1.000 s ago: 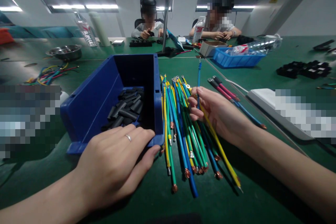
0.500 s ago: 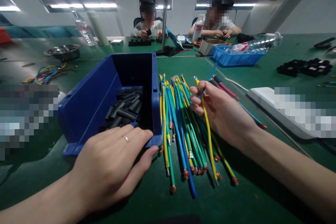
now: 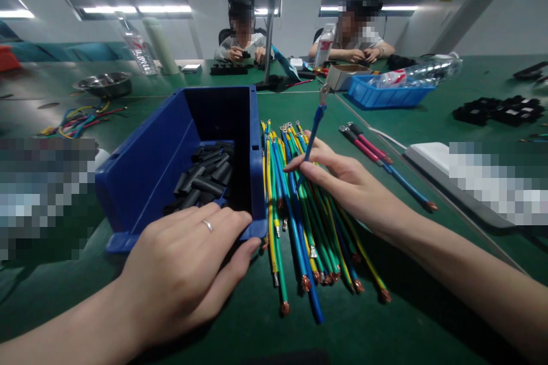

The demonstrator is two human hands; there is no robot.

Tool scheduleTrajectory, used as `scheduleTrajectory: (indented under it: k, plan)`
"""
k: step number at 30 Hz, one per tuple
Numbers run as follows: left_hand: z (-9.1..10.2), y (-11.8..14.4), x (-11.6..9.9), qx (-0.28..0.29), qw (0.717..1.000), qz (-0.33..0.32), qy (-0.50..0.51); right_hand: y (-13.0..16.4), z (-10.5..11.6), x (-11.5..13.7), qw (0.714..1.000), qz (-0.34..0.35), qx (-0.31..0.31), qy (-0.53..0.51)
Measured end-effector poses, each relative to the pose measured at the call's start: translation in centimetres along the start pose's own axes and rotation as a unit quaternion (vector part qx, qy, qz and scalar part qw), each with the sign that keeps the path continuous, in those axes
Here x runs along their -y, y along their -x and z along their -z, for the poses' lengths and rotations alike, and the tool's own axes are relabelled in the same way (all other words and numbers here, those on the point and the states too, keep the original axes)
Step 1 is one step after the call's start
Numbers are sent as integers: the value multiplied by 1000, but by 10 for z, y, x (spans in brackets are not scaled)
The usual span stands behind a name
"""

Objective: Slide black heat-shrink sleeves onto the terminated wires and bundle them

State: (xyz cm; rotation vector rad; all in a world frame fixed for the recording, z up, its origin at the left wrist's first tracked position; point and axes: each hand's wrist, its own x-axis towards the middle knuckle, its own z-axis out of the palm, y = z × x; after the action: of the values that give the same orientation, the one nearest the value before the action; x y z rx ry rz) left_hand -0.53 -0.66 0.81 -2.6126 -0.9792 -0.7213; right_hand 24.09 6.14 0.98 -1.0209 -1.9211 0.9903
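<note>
Green felt covers the tabletop [image 3: 411, 308], which stretches back to a far edge where two other people sit working with small parts. Near its middle, the right hand [image 3: 349, 185] pinches a blue wire [image 3: 314, 128] between thumb and fingers and holds it tilted up off the surface, its metal end pointing away toward the far side. Right under that hand lies a loose bundle of wires [image 3: 299, 222], yellow, green and blue, with copper ends fanned out toward the person. Just left of the bundle stands a blue bin [image 3: 162, 154] holding short black tubes [image 3: 205, 174]. The left hand [image 3: 184, 271] rests palm down with fingers loosely curled over the bin's near rim, gripping nothing else; a ring sits on one finger. To the right of the bundle lie a few red wires [image 3: 363, 145], apart from it. Farther back are a blue tray [image 3: 385, 97] and a metal bowl [image 3: 105, 84].
</note>
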Motion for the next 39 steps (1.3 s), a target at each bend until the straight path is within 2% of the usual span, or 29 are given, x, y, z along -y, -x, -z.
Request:
scheduleTrajectory:
  k: [6, 11, 13, 17, 20, 27, 34, 39]
  plan:
    - [-1, 1, 0, -9, 1000, 1, 0, 2, -6, 2, 999, 0, 8, 32]
    - [2, -3, -1, -17, 997, -34, -60, -2, -3, -6, 997, -7, -75, -11]
    - [4, -5, -1, -28, 994, -47, -97, -2, -3, -7, 994, -17, -85, -59]
    - [4, -6, 2, -18, 992, -33, -117, -1, -7, -3, 972, -75, -33, -221]
    - [2, -6, 4, 9, 992, -9, -125, 0, -11, 1, 957, -87, -15, -275]
    - [6, -10, 2, 66, 995, 20, -73, 1, -8, 5, 956, -111, -16, -271]
    - [4, -9, 1, 62, 993, 15, -99, 3, -12, 6, 965, -89, 25, -245]
    - [3, -7, 1, 46, 989, 4, -143, 4, -10, 6, 964, -95, 23, -247]
